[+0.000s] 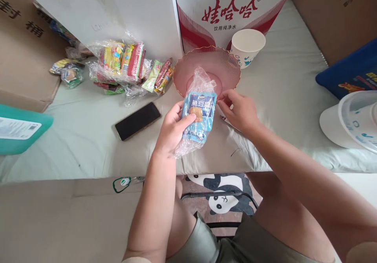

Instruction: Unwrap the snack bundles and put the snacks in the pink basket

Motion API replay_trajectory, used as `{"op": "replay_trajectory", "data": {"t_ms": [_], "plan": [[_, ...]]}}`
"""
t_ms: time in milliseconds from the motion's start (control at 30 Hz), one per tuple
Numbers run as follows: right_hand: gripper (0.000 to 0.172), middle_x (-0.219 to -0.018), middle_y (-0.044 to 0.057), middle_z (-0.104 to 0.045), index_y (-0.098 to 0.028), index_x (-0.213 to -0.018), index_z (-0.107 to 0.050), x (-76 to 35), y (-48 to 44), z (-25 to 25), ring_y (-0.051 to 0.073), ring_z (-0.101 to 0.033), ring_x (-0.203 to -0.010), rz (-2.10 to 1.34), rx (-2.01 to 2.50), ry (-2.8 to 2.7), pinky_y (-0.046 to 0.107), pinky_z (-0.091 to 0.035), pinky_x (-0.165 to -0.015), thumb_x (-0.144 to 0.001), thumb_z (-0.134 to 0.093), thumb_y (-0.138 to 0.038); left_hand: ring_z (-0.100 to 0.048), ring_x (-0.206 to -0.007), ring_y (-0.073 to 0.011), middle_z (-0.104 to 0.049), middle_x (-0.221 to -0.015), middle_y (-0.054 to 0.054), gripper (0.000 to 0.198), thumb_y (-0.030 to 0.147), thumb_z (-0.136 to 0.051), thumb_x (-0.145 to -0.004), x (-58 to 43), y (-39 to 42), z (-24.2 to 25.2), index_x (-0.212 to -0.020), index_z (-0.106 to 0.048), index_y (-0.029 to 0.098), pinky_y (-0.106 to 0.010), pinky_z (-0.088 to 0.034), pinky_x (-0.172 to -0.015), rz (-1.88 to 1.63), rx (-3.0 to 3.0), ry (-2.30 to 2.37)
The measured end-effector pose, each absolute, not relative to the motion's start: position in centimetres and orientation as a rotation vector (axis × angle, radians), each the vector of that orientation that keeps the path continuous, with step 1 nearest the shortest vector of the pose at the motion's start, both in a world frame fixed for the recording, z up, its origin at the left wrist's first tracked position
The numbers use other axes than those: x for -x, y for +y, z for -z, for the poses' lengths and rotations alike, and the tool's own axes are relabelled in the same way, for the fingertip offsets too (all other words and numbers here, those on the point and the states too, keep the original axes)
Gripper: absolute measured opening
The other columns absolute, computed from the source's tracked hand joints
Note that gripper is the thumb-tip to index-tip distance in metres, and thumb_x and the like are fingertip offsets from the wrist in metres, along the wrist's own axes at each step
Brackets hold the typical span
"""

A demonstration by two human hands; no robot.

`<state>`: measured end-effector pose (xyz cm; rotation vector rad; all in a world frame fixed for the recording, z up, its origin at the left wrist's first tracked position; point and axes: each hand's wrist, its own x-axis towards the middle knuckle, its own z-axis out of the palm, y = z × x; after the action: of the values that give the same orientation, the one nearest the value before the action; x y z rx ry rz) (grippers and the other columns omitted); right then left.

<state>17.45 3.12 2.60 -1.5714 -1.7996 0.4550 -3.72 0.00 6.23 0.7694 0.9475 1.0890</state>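
Note:
My left hand [173,127] is wrapped round a blue snack packet [202,102] in clear plastic wrap, its thumb across the front. The wrap bunches up loosely above and below the packet. At the packet's right edge, my right hand [238,109] has thumb and forefinger pinched together; what lies between them is too small to make out. Behind the packet stands a pink ribbed bowl [218,62] with a wavy gold rim. Partly under my right hand lies a thin, pale object [228,121] that I cannot identify.
A black phone [138,120] lies left of my hands. Behind it are several wrapped snacks [123,64]. A paper cup [247,46] stands beside the bowl, before a white and red carton [232,7]. White tubs [347,119] stand at right, a green container [23,129] at left.

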Motion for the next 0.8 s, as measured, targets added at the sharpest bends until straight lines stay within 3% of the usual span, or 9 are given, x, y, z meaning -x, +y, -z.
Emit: {"op": "replay_trajectory", "data": {"t_ms": [200,267,367,433,500,600,700,800], "plan": [[0.026,-0.067,-0.003,-0.065,-0.025,-0.115,-0.064,-20.6,4.7,-3.7,0.017,-0.057,-0.06,-0.493,1.512,-1.663,0.034,-0.046,-0.067,-0.09,-0.062,-0.03,-0.071,-0.067,-0.0141,-0.075,-0.084,0.0,0.045,0.026,-0.086,-0.068,3.2,0.2,-6.3,-0.108,-0.065,0.02,-0.025,-0.057,-0.059,-1.137,-0.776,0.958],[0.027,-0.072,-0.002,-0.067,-0.027,-0.121,-0.062,-22.0,8.2,-4.5,0.017,-0.061,-0.066,-0.363,1.688,-1.599,0.035,-0.047,-0.072,-0.093,-0.06,-0.025,-0.07,-0.066,-0.0144,-0.075,-0.083,0.0,0.043,0.027,-0.085,-0.07,3.1,0.3,-6.3,-0.108,-0.064,0.021,-0.025,-0.057,-0.058,-1.139,-0.8,0.962],[0.046,-0.084,0.001,-0.071,-0.024,-0.138,-0.055,-23.8,13.7,-5.4,0.02,-0.067,-0.088,-0.262,1.888,-1.615,0.039,-0.047,-0.085,-0.092,-0.062,-0.018,-0.069,-0.064,-0.0128,-0.073,-0.08,0.002,0.042,0.026,-0.084,-0.071,3.0,0.4,-6.2,-0.108,-0.064,0.021,-0.023,-0.056,-0.056,-1.15,-0.803,0.964],[0.037,-0.092,0.004,-0.073,-0.023,-0.13,-0.06,-24.6,16.2,-5.5,0.024,-0.068,-0.101,-0.268,2.055,-1.63,0.041,-0.047,-0.09,-0.094,-0.066,-0.024,-0.068,-0.062,-0.0116,-0.073,-0.078,0.003,0.041,0.024,-0.085,-0.07,3.0,0.6,-6.1,-0.105,-0.065,0.021,-0.022,-0.055,-0.055,-1.161,-0.79,0.969],[0.018,-0.1,0.008,-0.073,-0.024,-0.112,-0.067,-25.2,17.3,-5.3,0.029,-0.066,-0.106,-0.244,2.152,-1.642,0.046,-0.049,-0.091,-0.095,-0.065,-0.029,-0.068,-0.061,-0.0117,-0.073,-0.078,0.002,0.04,0.024,-0.085,-0.068,3.1,0.8,-6.0,-0.103,-0.065,0.022,-0.022,-0.055,-0.054,-1.166,-0.78,0.982],[0.009,-0.095,0.009,-0.071,-0.026,-0.091,-0.068,-25.9,16.2,-4.8,0.029,-0.065,-0.096,-0.155,2.126,-1.661,0.05,-0.05,-0.087,-0.095,-0.062,-0.031,-0.067,-0.062,-0.0129,-0.074,-0.08,0.001,0.039,0.026,-0.085,-0.068,3.0,1.0,-5.9,-0.101,-0.065,0.022,-0.024,-0.055,-0.056,-1.171,-0.793,0.991],[0.008,-0.078,0.006,-0.068,-0.025,-0.085,-0.068,-26.4,13.0,-4.5,0.023,-0.061,-0.078,-0.093,2.029,-1.672,0.044,-0.048,-0.08,-0.091,-0.064,-0.028,-0.068,-0.064,-0.0129,-0.073,-0.082,0.001,0.037,0.025,-0.083,-0.07,2.8,0.9,-6.0,-0.102,-0.066,0.022,-0.025,-0.056,-0.059,-1.178,-0.829,0.965],[0.005,-0.073,0.005,-0.069,-0.023,-0.085,-0.069,-26.6,9.2,-4.2,0.021,-0.057,-0.069,-0.111,2.005,-1.678,0.04,-0.045,-0.073,-0.086,-0.066,-0.026,-0.069,-0.067,-0.0131,-0.074,-0.085,0.001,0.036,0.025,-0.083,-0.072,2.5,0.6,-6.2,-0.104,-0.067,0.023,-0.025,-0.057,-0.062,-1.193,-0.843,0.947]]}}
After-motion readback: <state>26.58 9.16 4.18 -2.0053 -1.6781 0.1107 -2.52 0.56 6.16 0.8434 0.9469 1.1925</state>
